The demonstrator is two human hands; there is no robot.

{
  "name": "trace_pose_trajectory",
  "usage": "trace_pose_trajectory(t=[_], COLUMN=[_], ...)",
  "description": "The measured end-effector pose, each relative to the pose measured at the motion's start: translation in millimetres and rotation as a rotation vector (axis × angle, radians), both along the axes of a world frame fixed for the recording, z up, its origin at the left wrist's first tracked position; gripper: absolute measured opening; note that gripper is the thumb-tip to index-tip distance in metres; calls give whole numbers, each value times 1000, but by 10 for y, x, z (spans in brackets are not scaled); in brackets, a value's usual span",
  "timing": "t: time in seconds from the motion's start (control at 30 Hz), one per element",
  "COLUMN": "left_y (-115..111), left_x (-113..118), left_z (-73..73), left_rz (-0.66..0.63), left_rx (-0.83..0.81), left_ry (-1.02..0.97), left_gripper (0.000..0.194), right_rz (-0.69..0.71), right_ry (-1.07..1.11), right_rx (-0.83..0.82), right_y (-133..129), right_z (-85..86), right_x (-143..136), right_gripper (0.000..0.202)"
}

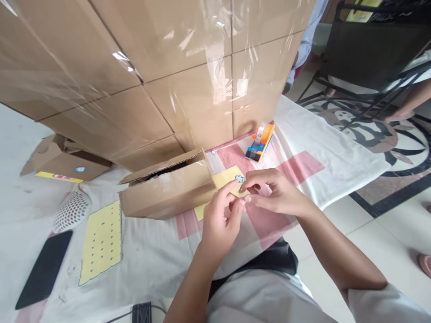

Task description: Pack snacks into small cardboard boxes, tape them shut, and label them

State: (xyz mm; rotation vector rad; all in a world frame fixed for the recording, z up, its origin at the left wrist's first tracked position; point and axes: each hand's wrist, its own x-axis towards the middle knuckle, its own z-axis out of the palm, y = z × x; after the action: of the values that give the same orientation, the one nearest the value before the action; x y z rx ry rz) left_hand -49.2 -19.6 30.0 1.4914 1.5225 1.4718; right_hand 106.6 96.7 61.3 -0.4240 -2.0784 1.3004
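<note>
My left hand (222, 215) and my right hand (274, 190) meet over the front of the table. Their thumbs and fingers are bent, with the tips close together. Anything pinched between them is too small or hidden to make out. Just beyond the fingertips shows a small blue-outlined white sticker (239, 178); whether it lies on the yellow sheet (226, 176) or clings to a finger I cannot tell. That sheet is partly covered by my hands. Left of them rests a long cardboard box (168, 193), its top flap slightly raised.
Taped cardboard boxes (188, 98) are stacked behind. An orange and blue tape dispenser (260, 142) stands at their foot. On the left are an opened small box (81, 163), a dotted yellow card (102, 240), a white perforated object (72, 211) and a black phone (44, 269). A chair (363, 49) stands right.
</note>
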Motion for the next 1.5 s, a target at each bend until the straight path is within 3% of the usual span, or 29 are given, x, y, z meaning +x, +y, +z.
trace_pose_trajectory(t=[0.2, 0.33, 0.4, 0.53, 0.6, 0.7, 0.77, 0.9, 1.03, 1.23, 1.37, 1.43, 1.5], left_y=[-197, -335, -392, -383, -311, -185, -126, -91, -96, -100, -114, -124, -135], left_x=[-104, -221, -362, -793, -1003, -1212, -1275, -1296, -1291, -1302, -1303, -1303, -1303], left_z=[19, 89, 103, 130, 168, 200, 169, 44, 9, 6, -25, -32, -32], left_rz=[97, 408, 596, 808, 788, 644, 643, 765, 741, 731, 727, 733, 732], left_rx=[-51, -122, -91, 137, 240, 238, 245, 320, 295, 263, 256, 254, 243], left_ry=[-116, -157, -42, 410, 670, 937, 949, 906, 982, 1023, 1026, 1026, 1029], left_gripper=[47, 48, 36, 18, 20, 37, 39, 28, 26, 26, 28, 30, 31], right_rz=[45, -95, -139, 8, 79, 181, 218, 222, 231, 264, 395, 358, 244], right_ry=[-16, 39, 58, -17, -57, -115, -145, -195, -214, -118, -217, -288, -359], right_rx=[164, 309, 339, 322, 308, 303, 281, 314, 372, 131, -125, -101, 45], right_y=[-115, 44, 153, 288, 318, 367, 411, 513, 607, 578, 415, 352, 324], right_z=[125, 314, 439, 634, 669, 656, 617, 487, 377, 518, 595, 570, 525], right_x=[-293, -482, -597, -926, -1128, -1407, -1545, -1688, -1723, -1684, -1625, -1623, -1648], right_gripper=[18, 19, 21, 24, 26, 27, 25, 22, 20, 20, 21, 21, 23])
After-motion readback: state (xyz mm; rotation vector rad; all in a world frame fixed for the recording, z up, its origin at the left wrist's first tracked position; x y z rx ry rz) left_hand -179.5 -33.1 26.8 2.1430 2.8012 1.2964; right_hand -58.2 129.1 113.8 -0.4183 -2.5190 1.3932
